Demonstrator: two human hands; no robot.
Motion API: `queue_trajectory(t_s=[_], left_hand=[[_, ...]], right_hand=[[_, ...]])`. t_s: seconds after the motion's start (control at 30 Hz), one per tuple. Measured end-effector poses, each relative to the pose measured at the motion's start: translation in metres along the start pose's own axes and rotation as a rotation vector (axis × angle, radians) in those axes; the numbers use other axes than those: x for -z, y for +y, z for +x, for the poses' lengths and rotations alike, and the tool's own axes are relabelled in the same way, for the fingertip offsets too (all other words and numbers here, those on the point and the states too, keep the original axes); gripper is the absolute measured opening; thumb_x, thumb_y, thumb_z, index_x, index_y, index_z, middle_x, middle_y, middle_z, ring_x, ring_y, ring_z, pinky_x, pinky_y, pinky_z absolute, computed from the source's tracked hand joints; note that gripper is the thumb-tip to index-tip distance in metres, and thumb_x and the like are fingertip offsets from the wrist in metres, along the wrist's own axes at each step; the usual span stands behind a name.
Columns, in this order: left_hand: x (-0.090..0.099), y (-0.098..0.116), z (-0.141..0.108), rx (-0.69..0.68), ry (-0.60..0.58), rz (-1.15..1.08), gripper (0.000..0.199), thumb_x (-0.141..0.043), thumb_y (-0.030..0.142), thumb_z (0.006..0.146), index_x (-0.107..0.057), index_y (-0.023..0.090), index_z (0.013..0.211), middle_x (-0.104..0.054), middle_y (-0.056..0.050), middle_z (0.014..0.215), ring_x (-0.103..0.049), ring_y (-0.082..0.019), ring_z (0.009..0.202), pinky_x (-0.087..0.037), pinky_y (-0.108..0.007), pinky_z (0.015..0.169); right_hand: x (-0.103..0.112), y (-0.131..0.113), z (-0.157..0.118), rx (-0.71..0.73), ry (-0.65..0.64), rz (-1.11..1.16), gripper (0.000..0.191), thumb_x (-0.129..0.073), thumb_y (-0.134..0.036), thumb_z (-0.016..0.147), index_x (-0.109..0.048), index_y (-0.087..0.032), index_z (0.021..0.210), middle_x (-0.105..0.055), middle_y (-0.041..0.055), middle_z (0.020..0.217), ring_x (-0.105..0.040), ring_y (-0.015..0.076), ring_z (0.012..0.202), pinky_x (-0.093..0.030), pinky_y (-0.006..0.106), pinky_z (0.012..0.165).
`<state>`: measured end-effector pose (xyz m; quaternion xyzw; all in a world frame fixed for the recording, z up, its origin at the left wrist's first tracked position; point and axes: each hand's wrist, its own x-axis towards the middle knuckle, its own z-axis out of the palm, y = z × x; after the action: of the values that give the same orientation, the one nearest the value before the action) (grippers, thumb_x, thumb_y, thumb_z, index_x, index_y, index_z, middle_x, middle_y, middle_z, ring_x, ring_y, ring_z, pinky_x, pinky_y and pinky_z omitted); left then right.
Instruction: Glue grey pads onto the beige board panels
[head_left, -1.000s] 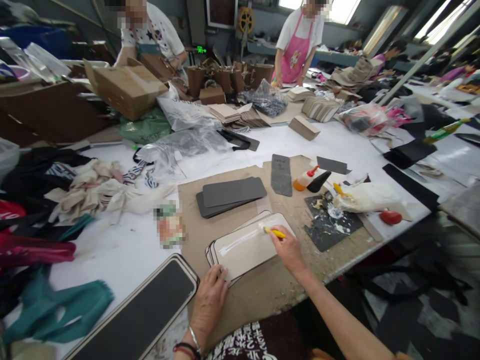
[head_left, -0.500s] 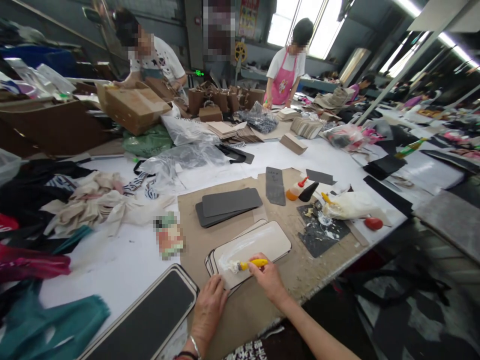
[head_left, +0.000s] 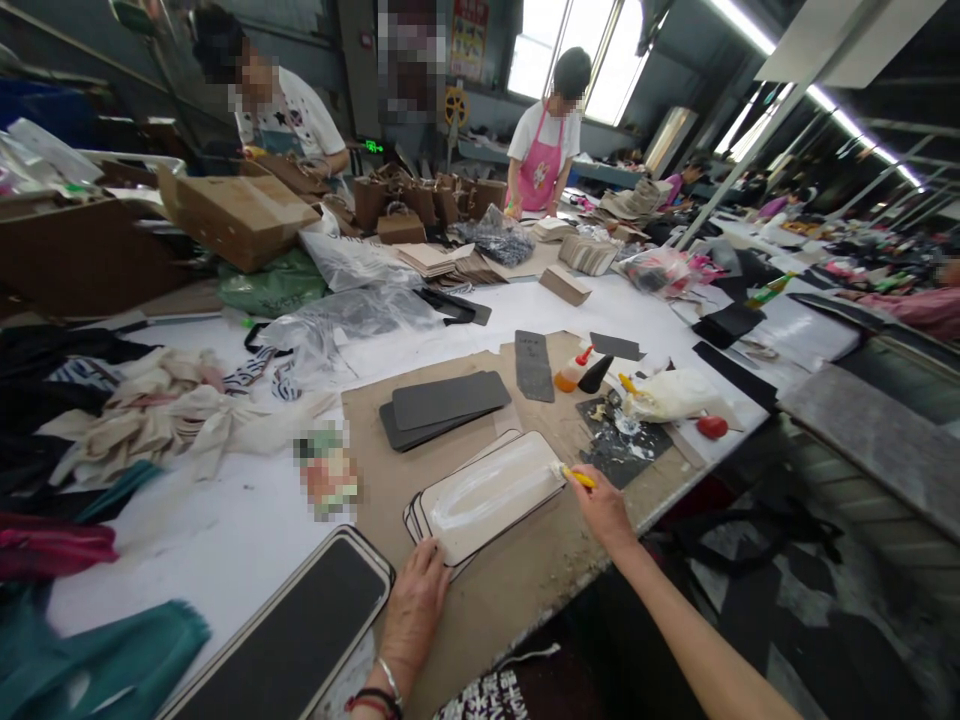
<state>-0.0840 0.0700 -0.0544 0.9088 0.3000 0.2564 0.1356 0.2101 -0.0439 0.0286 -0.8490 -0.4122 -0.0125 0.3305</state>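
Note:
My right hand (head_left: 606, 508) grips a glue brush (head_left: 581, 478) by its yellow handle. The bristles, coated in white paste, touch the right end of a beige rounded panel (head_left: 499, 488). A wet white film curves over much of that panel, which tops a small, slightly fanned stack. At the stack's near-left corner, my left hand (head_left: 420, 590) lies with its fingers stretched out against the edge. Left of that hand is a long dark panel with a pale rim (head_left: 300, 620). Two dark grey panels (head_left: 450, 402) overlap behind the beige stack.
Brown board (head_left: 540, 590) covers this part of the white table. To the right are a paste-smeared dark sheet (head_left: 634, 455), a bag of white paste (head_left: 667, 398) and an orange bottle (head_left: 571, 372). Fabric scraps (head_left: 172, 410) heap at left. Two people work across the table.
My right hand has swept the brush from the panel's left end to its right end, leaving more white film. My left hand has stayed at the corner. The view has shifted slightly right.

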Motion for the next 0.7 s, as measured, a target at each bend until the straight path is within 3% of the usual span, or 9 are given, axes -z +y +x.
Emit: queue_trajectory(t_s=[0.13,0.27,0.4,0.7], left_hand=[[0.003,0.000,0.002,0.002,-0.018,-0.035,0.022,-0.041,0.018,0.086,-0.059,0.018,0.100,-0.063,-0.008,0.106,-0.060,-0.020,0.100,-0.053,-0.035,0.085],[0.005,-0.001,0.002,0.002,-0.027,-0.067,0.022,-0.042,0.019,0.087,-0.058,0.017,0.101,-0.063,-0.009,0.106,-0.060,-0.021,0.101,-0.053,-0.036,0.085],[0.006,-0.005,0.000,0.008,-0.064,-0.102,0.026,-0.041,0.020,0.087,-0.057,0.019,0.108,-0.061,-0.009,0.112,-0.058,-0.020,0.106,-0.051,-0.035,0.089],[0.007,-0.010,-0.003,0.003,-0.066,-0.152,0.028,-0.038,0.020,0.089,-0.055,0.018,0.111,-0.060,-0.008,0.115,-0.057,-0.018,0.108,-0.050,-0.034,0.093]], right_hand=[[-0.022,-0.033,-0.038,0.106,-0.072,0.014,0.027,-0.041,-0.036,0.087,-0.063,-0.021,0.092,-0.064,0.0103,0.091,-0.059,0.0235,0.089,-0.047,0.038,0.081],[-0.044,-0.089,-0.080,0.184,-0.227,0.159,0.021,-0.044,-0.025,0.087,-0.063,-0.025,0.098,-0.064,0.0080,0.094,-0.059,0.0213,0.092,-0.048,0.036,0.084],[-0.055,-0.130,-0.100,0.188,-0.308,0.343,0.023,-0.045,-0.020,0.086,-0.062,-0.025,0.100,-0.065,0.0068,0.094,-0.059,0.0199,0.092,-0.048,0.034,0.084],[-0.045,-0.128,-0.086,-0.054,-0.292,0.440,0.018,-0.050,-0.033,0.084,-0.064,-0.020,0.085,-0.064,0.0051,0.082,-0.061,0.0177,0.078,-0.048,0.027,0.073]])
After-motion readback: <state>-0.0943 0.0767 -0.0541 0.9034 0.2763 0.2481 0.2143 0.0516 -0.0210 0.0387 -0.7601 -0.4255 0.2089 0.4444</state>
